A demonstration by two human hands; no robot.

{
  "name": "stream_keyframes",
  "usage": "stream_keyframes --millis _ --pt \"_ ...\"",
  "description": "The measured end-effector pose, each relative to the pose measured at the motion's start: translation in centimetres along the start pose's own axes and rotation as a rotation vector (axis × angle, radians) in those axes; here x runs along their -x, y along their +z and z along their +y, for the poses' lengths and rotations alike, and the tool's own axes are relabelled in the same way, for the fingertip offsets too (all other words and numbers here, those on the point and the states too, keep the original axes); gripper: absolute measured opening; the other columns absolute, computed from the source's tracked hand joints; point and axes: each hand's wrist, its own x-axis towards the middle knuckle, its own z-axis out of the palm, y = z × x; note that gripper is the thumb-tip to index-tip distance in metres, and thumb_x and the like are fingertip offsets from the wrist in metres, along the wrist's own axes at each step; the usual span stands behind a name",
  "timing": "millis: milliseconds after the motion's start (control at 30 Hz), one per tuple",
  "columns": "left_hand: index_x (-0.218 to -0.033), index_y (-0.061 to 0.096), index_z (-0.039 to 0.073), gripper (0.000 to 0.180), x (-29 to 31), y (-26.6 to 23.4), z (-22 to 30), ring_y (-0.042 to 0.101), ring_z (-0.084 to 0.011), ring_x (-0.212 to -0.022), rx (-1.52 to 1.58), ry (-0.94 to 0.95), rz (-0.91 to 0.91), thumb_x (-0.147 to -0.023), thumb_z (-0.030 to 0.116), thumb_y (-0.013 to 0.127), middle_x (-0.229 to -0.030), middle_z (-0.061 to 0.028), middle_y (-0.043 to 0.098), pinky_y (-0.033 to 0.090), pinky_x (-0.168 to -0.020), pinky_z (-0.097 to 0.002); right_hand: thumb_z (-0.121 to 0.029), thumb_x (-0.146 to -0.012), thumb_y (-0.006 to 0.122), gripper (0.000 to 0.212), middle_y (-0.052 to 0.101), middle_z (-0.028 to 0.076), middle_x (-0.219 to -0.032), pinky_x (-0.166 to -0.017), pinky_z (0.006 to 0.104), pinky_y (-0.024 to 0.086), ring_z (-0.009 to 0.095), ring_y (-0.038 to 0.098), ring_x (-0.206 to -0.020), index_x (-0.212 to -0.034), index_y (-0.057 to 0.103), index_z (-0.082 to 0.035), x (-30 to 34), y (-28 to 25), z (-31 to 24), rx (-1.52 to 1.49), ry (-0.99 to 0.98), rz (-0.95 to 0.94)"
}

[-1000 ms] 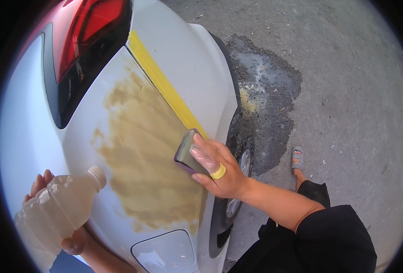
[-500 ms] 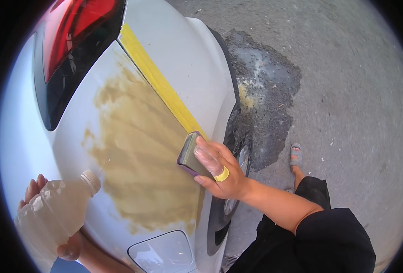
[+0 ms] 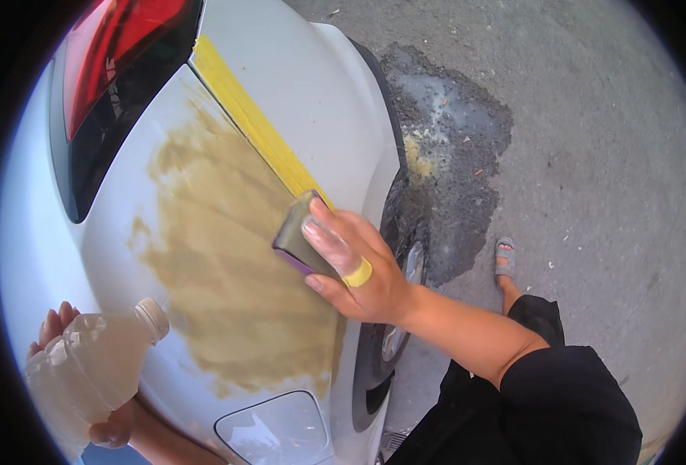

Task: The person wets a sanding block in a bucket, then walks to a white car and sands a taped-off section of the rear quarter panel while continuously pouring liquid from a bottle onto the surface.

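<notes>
My right hand [image 3: 378, 271] grips a greenish-grey sanding block [image 3: 295, 236] with a purple lower edge, laid against the car panel. One of its fingers is wrapped in clear plastic, fixed with a yellow band. Under and left of the block spreads a tan filler patch [image 3: 219, 263] with streaks and a ragged edge. A strip of yellow masking tape [image 3: 254, 124] follows the panel seam up from the block. At the lower left, my left hand [image 3: 53, 325] is closed around a clear plastic bottle [image 3: 95, 368] of cloudy liquid, tilted with its whitish cap end toward the patch.
The white car's red tail light [image 3: 118, 46] is at upper left, and a fuel flap [image 3: 273, 426] lies below the patch. The rear wheel [image 3: 393, 341] is beside my right wrist. A wet puddle [image 3: 459, 139] darkens the pavement, near a sandalled foot [image 3: 505, 257].
My right hand and the block have shifted up and left along the panel, beside the tape. My left hand still holds the bottle at nearly the same spot.
</notes>
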Motion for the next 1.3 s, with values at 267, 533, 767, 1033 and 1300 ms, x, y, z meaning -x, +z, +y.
stream_keyframes --millis 267,533,767,1033,1300 --pt "-0.146 0.027 -0.012 0.129 0.2 -0.1 -0.3 0.054 -0.0493 -0.126 0.003 0.021 -0.017 -0.076 0.096 0.032 -0.140 -0.0342 0.047 0.042 -0.110 -0.0585 -0.015 -0.086 0.075 0.069 0.042 0.022 -0.155 -0.102 0.0478 0.047 0.045 0.056 -0.121 -0.147 0.044 -0.006 3.5 -0.7 -0.1 -0.036 0.063 -0.055" --pt "-0.147 0.023 -0.011 0.128 0.0 0.1 -0.2 0.054 -0.0490 -0.126 0.061 0.003 -0.034 -0.076 0.095 0.034 -0.141 -0.0335 0.047 0.043 -0.110 -0.0572 -0.014 -0.087 0.073 0.066 0.041 0.023 -0.155 -0.100 0.0499 0.047 0.043 0.056 -0.123 -0.147 0.046 -0.005 -5.0 -0.1 0.2 0.031 -0.034 -0.032" --pt "-0.151 0.029 0.001 0.112 -0.1 -2.6 -1.6 0.044 -0.0482 -0.136 0.303 0.037 -0.191 -0.078 0.082 0.058 -0.150 -0.0304 0.039 0.034 -0.116 -0.0592 -0.016 -0.086 0.074 0.062 0.042 0.022 -0.154 -0.099 0.0452 0.047 0.042 0.056 -0.116 -0.141 0.051 -0.001 3.4 -0.8 -0.8 0.026 -0.021 -0.040" --pt "-0.149 0.025 -0.004 0.126 0.1 0.0 0.1 0.053 -0.0465 -0.128 0.181 -0.054 -0.053 -0.072 0.091 0.053 -0.143 -0.0290 0.046 0.041 -0.112 -0.0572 -0.014 -0.084 0.075 0.061 0.043 0.024 -0.152 -0.100 0.0474 0.047 0.043 0.057 -0.117 -0.137 0.053 0.003 -5.0 -0.2 -0.7 0.079 -0.060 -0.023" --pt "-0.149 0.024 -0.004 0.124 0.4 0.3 -0.2 0.052 -0.0477 -0.129 0.193 -0.076 -0.035 -0.074 0.089 0.053 -0.144 -0.0296 0.045 0.040 -0.112 -0.0581 -0.015 -0.082 0.077 0.062 0.043 0.023 -0.153 -0.099 0.0469 0.047 0.042 0.056 -0.119 -0.138 0.054 0.001 -4.8 0.5 -0.3 0.076 -0.109 -0.001"
